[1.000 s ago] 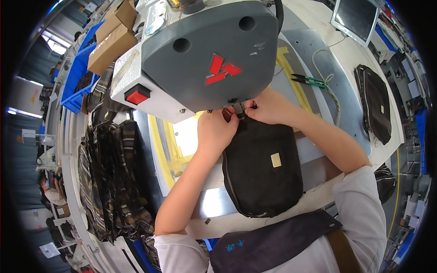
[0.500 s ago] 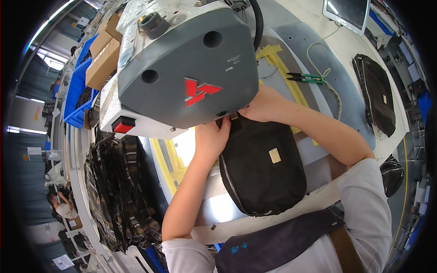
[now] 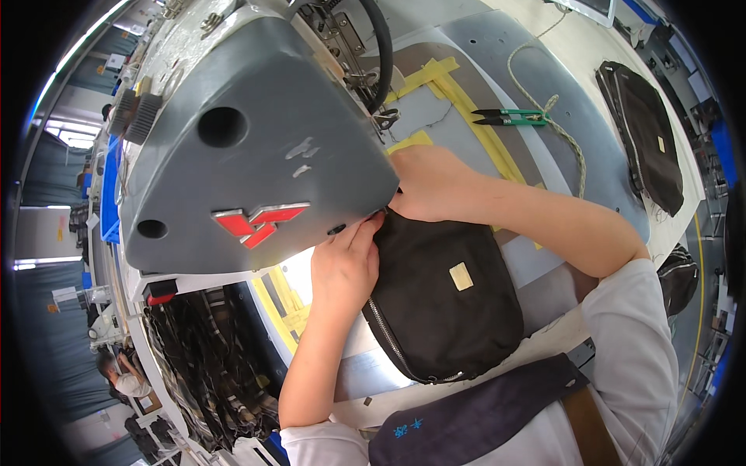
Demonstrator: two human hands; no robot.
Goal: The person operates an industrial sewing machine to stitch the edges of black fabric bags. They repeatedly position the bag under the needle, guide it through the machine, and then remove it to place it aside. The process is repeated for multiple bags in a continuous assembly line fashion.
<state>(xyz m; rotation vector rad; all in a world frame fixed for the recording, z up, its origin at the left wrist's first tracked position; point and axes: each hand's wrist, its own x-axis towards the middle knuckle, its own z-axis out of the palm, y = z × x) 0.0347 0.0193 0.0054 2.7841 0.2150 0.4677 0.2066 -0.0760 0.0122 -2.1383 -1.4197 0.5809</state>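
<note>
A black fabric bag (image 3: 443, 311) with a silver zipper along its left side and lower edge lies flat on the machine bed, a small cream patch on its face. At the bag's top left corner my left hand (image 3: 346, 268) is closed, fingertips pressed together on the fabric. My right hand (image 3: 431, 182) is closed at the top edge, with its fingertips partly hidden behind the grey sewing machine head (image 3: 272, 163). That head also covers the spot between my hands, so the needle area cannot be seen.
Green-handled thread snips (image 3: 513, 117) on a cord lie at the back right. Another black bag (image 3: 645, 136) rests on the table's right edge. Yellow tape strips (image 3: 482, 124) mark the bed. Plaid fabric pieces (image 3: 210, 357) are piled at left. A person (image 3: 124, 377) sits far left.
My view has shifted, so the machine head looks larger and further left. My left hand's fingers have drawn together over the bag's corner; both hands remain at its top edge.
</note>
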